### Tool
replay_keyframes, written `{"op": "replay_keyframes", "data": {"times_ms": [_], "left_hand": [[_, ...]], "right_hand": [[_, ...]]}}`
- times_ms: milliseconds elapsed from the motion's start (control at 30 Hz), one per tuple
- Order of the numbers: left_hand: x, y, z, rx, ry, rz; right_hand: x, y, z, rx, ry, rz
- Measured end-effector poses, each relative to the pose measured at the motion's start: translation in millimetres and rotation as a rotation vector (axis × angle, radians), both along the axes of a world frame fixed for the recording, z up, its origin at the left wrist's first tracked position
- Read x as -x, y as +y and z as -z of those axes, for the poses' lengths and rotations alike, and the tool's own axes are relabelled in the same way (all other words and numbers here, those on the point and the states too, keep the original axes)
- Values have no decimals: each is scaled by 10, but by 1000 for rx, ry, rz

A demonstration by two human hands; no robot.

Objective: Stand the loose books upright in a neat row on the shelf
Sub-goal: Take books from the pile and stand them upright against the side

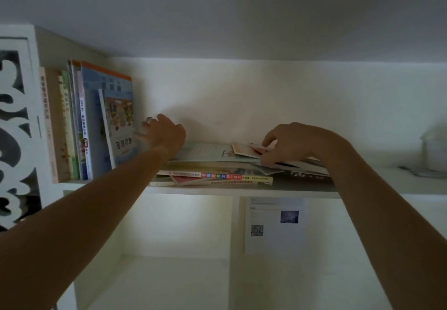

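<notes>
Left hand (162, 129) flat, fingers straight, propping the leaning blue-covered paperback (119, 126). Right hand (287, 144) pinches a thin pink floppy booklet (244, 151) beneath it; I'd grab by the spine.

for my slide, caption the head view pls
Left hand steadies upright books while right hand picks from flat pile.

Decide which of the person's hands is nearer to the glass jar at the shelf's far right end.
Right. The right hand grips a thin book on the flat pile, partway toward the glass jar. The left hand steadies the upright row far left.
</notes>
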State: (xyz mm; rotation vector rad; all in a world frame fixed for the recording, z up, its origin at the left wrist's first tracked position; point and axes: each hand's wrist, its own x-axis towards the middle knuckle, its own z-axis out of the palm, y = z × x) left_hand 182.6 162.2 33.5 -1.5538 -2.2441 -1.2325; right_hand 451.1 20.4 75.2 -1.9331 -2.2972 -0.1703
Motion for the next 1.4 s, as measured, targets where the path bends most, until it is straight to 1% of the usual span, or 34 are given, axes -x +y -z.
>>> {"op": "replay_keyframes", "data": {"times_ms": [67,133,167,267,300,333,367,400,467,500,567,633,700,767,800,833,900,967,1000,1033,1100,1167,1267,1367,1400], "left_hand": [[36,18,19,20,-62,-17],[65,46,38,27,-79,-14],[72,49,45,26,-81,-4],[70,30,61,25,-123,33],[66,18,61,19,-143,48],[63,1,59,15,-168,61],[61,-11,56,-1,-193,70],[63,-15,51,-20,-216,74],[76,-15,33,-80,-303,84],[94,-13,8,-115,-375,92],[182,3,-46,-193,-495,97],[311,30,-85,-265,-547,81],[406,27,-121,-310,-575,93],[462,4,-134,-318,-592,104],[478,-3,-146,-353,-636,111],[479,-21,-156,-362,-635,134],[546,-40,-245,-353,-580,104],[696,-42,-271,-377,-596,143],[780,-91,-269,-368,-684,188],[863,-126,-253,-353,-734,237],[1052,-115,-252,-308,-856,370],[1207,-2,-208,-273,-963,500],[1309,-119,-259,-192,-1032,595],[1331,-326,-392,-64,-1052,761],[1384,-322,-400,-42,-1047,773]], "right_hand": [[-32,28,-24,-82,102,-36],[3,61,-25,-172,177,-54],[42,85,-9,-237,172,-56],[121,185,72,-521,71,-51],[113,207,94,-571,101,-73],[89,220,113,-567,160,-95],[54,231,135,-517,204,-96],[29,238,166,-437,198,-64],[-5,245,252,-302,88,71],[0,244,282,-289,60,124],[41,242,300,-393,81,151],[143,229,303,-544,113,123],[334,229,305,-692,210,44],[595,232,269,-800,331,-90],[734,242,227,-830,424,-166],[878,245,174,-848,538,-244],[1166,287,93,-847,798,-382],[1466,343,68,-823,1015,-496],[1624,371,74,-816,1078,-522],[1779,398,93,-805,1125,-534],[2091,459,161,-759,1177,-546],[2349,523,278,-697,1126,-575],[2675,689,512,-596,931,-606],[2768,776,574,-447,827,-631],[2750,772,555,-382,801,-636]]}}
